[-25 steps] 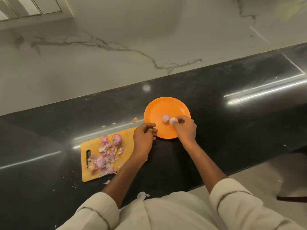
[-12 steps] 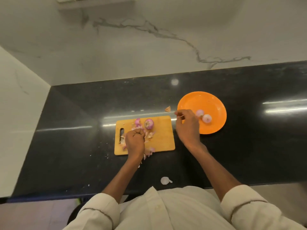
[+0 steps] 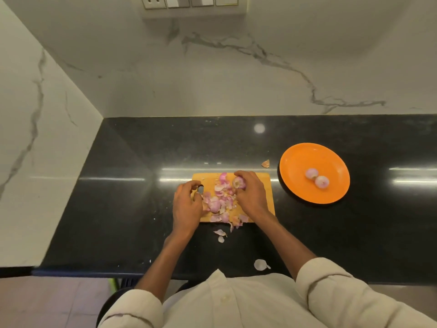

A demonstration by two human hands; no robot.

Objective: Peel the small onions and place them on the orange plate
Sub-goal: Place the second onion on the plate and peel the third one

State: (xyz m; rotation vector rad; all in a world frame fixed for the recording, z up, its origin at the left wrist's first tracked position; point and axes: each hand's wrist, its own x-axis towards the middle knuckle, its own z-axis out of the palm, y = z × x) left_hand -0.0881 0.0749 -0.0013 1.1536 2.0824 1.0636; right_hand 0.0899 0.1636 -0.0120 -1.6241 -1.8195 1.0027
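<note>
Right hand point(image 3: 250, 195) moved from plate point(image 3: 335, 197) to board point(image 3: 264, 185), pinching onion point(image 3: 238, 182); left hand point(image 3: 186, 207) loosely curled beside peels point(image 3: 220, 202).

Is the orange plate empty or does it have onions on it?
Not empty: two peeled onions lie on the orange plate.

Both forearms are reaching forward, sleeves rolled up. The left hand point(image 3: 186, 204) is resting palm down, fingers loosely curled, holding nothing visible. The right hand point(image 3: 250, 192) is gripping an onion point(image 3: 238, 183), its fingers and thumb curling round it.
</note>
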